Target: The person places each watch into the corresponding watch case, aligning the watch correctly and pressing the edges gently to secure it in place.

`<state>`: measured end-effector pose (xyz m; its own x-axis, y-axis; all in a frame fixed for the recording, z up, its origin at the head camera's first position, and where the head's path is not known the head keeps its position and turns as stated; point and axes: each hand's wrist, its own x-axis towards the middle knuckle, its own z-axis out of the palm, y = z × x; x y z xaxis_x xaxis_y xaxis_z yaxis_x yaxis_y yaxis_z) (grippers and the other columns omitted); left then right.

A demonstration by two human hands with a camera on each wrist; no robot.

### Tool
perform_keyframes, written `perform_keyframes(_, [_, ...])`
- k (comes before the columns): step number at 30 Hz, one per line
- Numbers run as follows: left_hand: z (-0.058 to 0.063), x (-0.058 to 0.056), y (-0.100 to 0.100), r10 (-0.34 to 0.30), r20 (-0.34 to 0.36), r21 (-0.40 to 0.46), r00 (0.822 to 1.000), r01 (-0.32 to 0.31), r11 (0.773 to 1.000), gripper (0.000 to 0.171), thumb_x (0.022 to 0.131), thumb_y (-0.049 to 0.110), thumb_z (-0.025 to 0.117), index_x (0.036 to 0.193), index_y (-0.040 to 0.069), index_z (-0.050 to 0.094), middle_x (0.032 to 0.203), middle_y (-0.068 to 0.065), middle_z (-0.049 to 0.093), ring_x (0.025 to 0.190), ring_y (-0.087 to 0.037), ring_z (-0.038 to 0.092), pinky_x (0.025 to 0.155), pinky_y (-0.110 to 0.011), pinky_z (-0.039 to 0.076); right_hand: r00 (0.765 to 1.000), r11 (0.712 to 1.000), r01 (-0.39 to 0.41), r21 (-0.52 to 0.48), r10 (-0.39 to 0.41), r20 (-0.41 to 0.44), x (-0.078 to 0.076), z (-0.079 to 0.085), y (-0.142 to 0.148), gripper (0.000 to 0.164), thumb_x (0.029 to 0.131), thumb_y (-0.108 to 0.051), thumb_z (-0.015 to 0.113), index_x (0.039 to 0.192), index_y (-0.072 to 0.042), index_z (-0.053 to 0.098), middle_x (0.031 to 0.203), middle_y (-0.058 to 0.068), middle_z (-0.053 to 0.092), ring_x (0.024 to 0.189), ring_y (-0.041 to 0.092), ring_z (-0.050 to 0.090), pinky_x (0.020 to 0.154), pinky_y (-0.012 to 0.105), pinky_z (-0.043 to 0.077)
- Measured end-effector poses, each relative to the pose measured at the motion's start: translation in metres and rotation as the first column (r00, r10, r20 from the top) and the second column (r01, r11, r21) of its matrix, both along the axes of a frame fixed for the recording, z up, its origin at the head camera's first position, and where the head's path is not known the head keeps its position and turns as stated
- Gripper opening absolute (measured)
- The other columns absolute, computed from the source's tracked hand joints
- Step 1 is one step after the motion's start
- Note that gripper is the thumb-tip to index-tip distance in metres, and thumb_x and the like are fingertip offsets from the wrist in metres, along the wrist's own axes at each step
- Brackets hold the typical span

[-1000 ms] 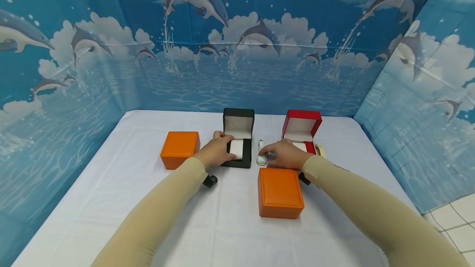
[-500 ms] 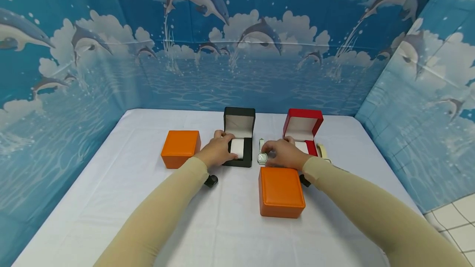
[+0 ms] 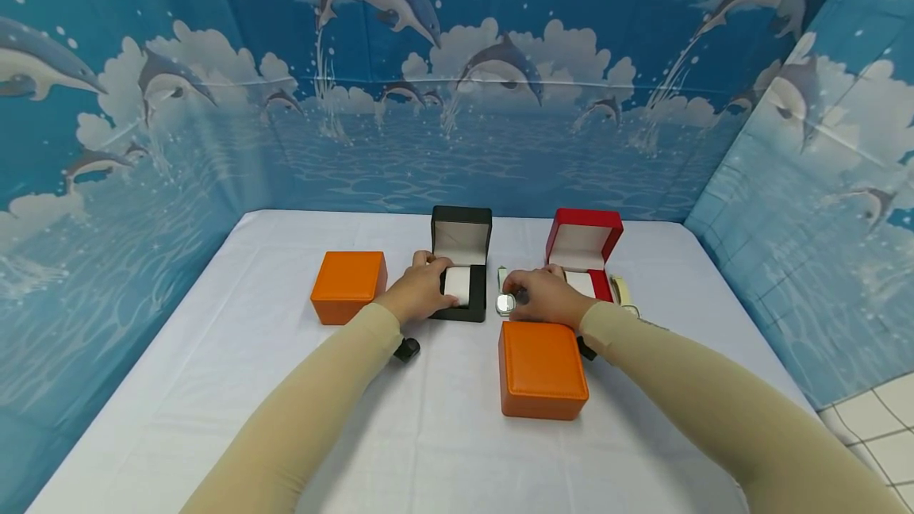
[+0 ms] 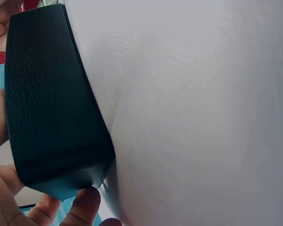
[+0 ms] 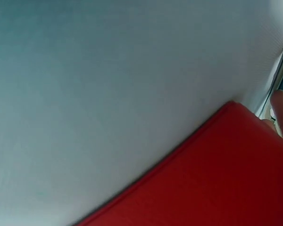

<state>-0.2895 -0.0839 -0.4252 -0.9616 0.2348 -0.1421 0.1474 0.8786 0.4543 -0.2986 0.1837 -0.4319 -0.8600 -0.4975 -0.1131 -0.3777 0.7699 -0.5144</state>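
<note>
An open black watch box (image 3: 462, 216) with a white cushion (image 3: 457, 285) stands at the table's centre. My left hand (image 3: 414, 292) grips its left side; in the left wrist view, fingers (image 4: 85, 205) bend around a corner of the black box (image 4: 52, 94). To its right, my right hand (image 3: 548, 298) pinches a wristwatch (image 3: 505, 304) at its edge, with the watch's dial end showing left of the fingers and a pale strap running behind. An open red watch box (image 3: 587, 218) stands just beyond that hand; its red wall (image 5: 217, 179) fills the right wrist view's lower corner.
One closed orange box (image 3: 348, 284) sits left of my left hand. Another orange box (image 3: 543, 371) stands just in front of my right hand. A second watch with a cream strap (image 3: 620, 290) lies right of the red box. A dolphin-print curtain (image 3: 457, 149) backs the white table.
The wristwatch face has tilted slightly and now catches the light under my right fingers. My left hand stays on the black watch box.
</note>
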Motion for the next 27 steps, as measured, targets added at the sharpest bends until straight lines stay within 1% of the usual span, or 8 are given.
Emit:
perform_keyframes(5, [-0.0003,-0.0003,0.0,-0.006,-0.003,-0.002,1.0,0.006,1.0,0.072,0.095,0.043,0.079,0.156,0.024,0.047,0.161,-0.016,0.029,0.115,-0.034,0.059,0.096,-0.045,0.056,1.0,1.0,0.003,-0.011,-0.003,-0.005,0.0001,-0.0023,-0.0004,0.043,0.084,-0.018,0.09,0.119,-0.015,0.067,0.11,0.0,0.074,0.106,0.023,0.062,0.114,0.058,0.027])
perform_keyframes(10, [0.0,0.0,-0.0001,-0.009,-0.002,-0.004,1.0,0.009,1.0,0.072,0.095,0.043,0.079,0.156,0.023,0.046,0.162,-0.016,0.028,0.116,-0.034,0.059,0.097,-0.045,0.056,1.0,1.0,0.005,-0.015,-0.005,0.002,0.0004,-0.0021,-0.0006,0.043,0.083,-0.016,0.09,0.118,-0.017,0.065,0.107,-0.001,0.072,0.104,0.022,0.061,0.113,0.056,0.031])
perform_keyframes(14, [0.0002,0.0002,0.0001,-0.007,0.002,-0.002,1.0,0.007,1.0,0.073,0.095,0.043,0.079,0.157,0.023,0.046,0.162,-0.016,0.027,0.116,-0.034,0.059,0.098,-0.046,0.056,1.0,1.0,0.014,-0.014,-0.014,0.026,0.0008,-0.0015,-0.001,0.044,0.083,-0.015,0.089,0.119,-0.017,0.064,0.109,-0.001,0.071,0.105,0.022,0.059,0.108,0.053,0.039])
perform_keyframes(18, [-0.0003,-0.0003,0.0005,-0.007,0.003,-0.005,1.0,0.007,1.0,0.073,0.095,0.043,0.078,0.157,0.023,0.045,0.162,-0.016,0.028,0.117,-0.034,0.059,0.099,-0.046,0.056,0.999,1.0,0.014,-0.017,-0.014,0.031,0.001,-0.0025,-0.0004,0.046,0.083,-0.015,0.089,0.121,-0.017,0.064,0.108,0.0,0.07,0.103,0.021,0.059,0.101,0.046,0.05])
perform_keyframes(22, [-0.0007,-0.0006,0.0007,-0.003,0.005,-0.004,1.0,0.003,1.0,0.073,0.095,0.043,0.078,0.157,0.023,0.045,0.162,-0.016,0.028,0.118,-0.034,0.058,0.1,-0.046,0.055,1.0,1.0,0.006,-0.023,-0.006,0.018,0.0009,-0.0038,0.0001,0.044,0.082,-0.013,0.088,0.119,-0.018,0.064,0.105,-0.001,0.069,0.099,0.019,0.059,0.094,0.039,0.056])
perform_keyframes(27, [-0.0012,-0.0009,0.0011,0.002,0.003,-0.009,1.0,-0.002,1.0,0.073,0.095,0.043,0.078,0.157,0.024,0.045,0.162,-0.016,0.028,0.118,-0.034,0.057,0.1,-0.046,0.055,1.0,1.0,-0.008,-0.025,0.008,0.001,0.0004,-0.0044,0.0006,0.04,0.083,-0.011,0.087,0.116,-0.017,0.065,0.102,-0.002,0.07,0.094,0.018,0.06,0.091,0.037,0.059])
